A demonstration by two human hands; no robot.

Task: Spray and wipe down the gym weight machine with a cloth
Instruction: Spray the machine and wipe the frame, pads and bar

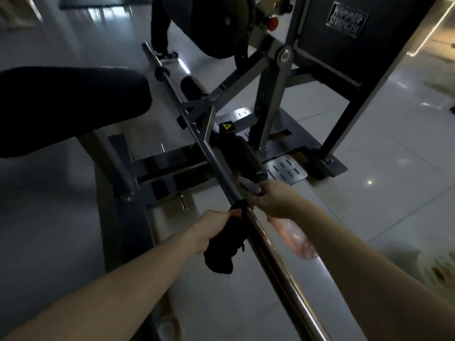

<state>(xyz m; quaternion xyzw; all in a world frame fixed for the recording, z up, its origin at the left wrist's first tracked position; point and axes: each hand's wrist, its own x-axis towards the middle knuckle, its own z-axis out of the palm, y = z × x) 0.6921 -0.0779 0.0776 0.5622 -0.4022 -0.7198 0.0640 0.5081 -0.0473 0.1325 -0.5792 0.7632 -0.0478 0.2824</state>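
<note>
The left hand [216,223] curls its fingers round a black cloth [222,249] and holds it against the bar [268,252]; the loose end of the cloth hangs toward 6 o'clock. At 3 o'clock from it, just across the bar, the right hand [273,200] grips a blurred clear bottle [294,236], whose body lies under the forearm and whose nozzle points toward 10 o'clock, close to the bar. The bar runs from 11 o'clock to 5 o'clock across the view. Beside it, past the right hand, lie a black roller [242,153] and a slotted footplate [285,168]. The machine [270,99] rises at 1 o'clock. A black pad [64,107] sits at 9 o'clock. A person's legs [160,33] stand at 12 o'clock.
</note>
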